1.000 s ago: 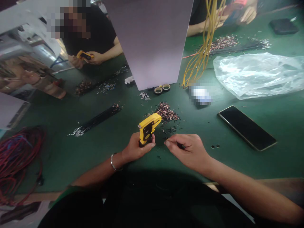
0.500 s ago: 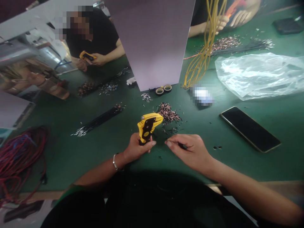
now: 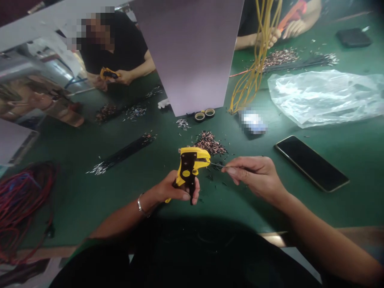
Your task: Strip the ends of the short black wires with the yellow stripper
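My left hand (image 3: 180, 190) is wrapped round the handles of a yellow and black wire stripper (image 3: 192, 164), its jaws facing right. Between thumb and fingers, my right hand (image 3: 255, 174) pinches a thin dark wire (image 3: 216, 164), whose far end reaches the stripper's jaws. Just behind the tool lies a heap of short copper-ended wire bits (image 3: 210, 143), with loose black bits below it. A bundle of black wires (image 3: 123, 154) rests on the green table (image 3: 144, 224) to the left.
Red cable coils (image 3: 24, 200) lie at the left. On the right are a phone (image 3: 312, 163) and a clear plastic bag (image 3: 327, 98). Tape rolls (image 3: 204, 114) sit by an upright panel (image 3: 195, 56). Yellow wires (image 3: 246, 88) hang behind; people work across the table.
The stripper has turned so its jaws point right, and its handles show apart. My right hand has moved slightly right, and the wire now shows between it and the jaws.
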{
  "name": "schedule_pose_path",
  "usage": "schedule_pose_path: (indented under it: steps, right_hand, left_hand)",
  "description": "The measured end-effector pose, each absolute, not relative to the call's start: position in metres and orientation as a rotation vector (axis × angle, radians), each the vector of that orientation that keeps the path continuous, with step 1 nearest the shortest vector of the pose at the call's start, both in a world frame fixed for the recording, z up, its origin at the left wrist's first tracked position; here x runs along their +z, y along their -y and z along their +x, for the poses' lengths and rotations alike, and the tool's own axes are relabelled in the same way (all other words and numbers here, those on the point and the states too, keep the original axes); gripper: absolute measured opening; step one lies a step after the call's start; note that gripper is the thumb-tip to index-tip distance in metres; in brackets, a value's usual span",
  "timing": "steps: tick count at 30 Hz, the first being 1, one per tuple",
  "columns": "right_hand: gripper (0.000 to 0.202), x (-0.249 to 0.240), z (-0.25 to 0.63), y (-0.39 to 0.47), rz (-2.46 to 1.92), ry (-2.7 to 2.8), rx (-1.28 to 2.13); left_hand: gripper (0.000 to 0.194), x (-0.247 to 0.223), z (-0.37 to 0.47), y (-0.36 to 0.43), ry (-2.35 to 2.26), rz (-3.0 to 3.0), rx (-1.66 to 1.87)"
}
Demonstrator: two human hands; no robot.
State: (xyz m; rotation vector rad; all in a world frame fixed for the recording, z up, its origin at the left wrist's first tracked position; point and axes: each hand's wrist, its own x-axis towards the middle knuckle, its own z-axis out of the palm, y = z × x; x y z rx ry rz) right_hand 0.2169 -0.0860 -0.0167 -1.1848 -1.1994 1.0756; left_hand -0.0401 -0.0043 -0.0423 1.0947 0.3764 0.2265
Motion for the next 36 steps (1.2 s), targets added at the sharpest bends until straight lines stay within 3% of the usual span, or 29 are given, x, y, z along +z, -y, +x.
schedule_pose_path:
  steps: [23, 36]
  right_hand:
    - [0.016, -0.0219, 0.2169, 0.0858, -1.149, 1.212, 1.093]
    - [0.015, -0.0232, 0.2167, 0.0847, -1.141, 1.211, 1.113]
  left_hand:
    - [0.033, -0.0401, -0.04, 0.0063, -0.335, 1.088, 0.169]
    - [0.023, -0.0472, -0.0427, 0.0072, -0.342, 1.072, 0.173]
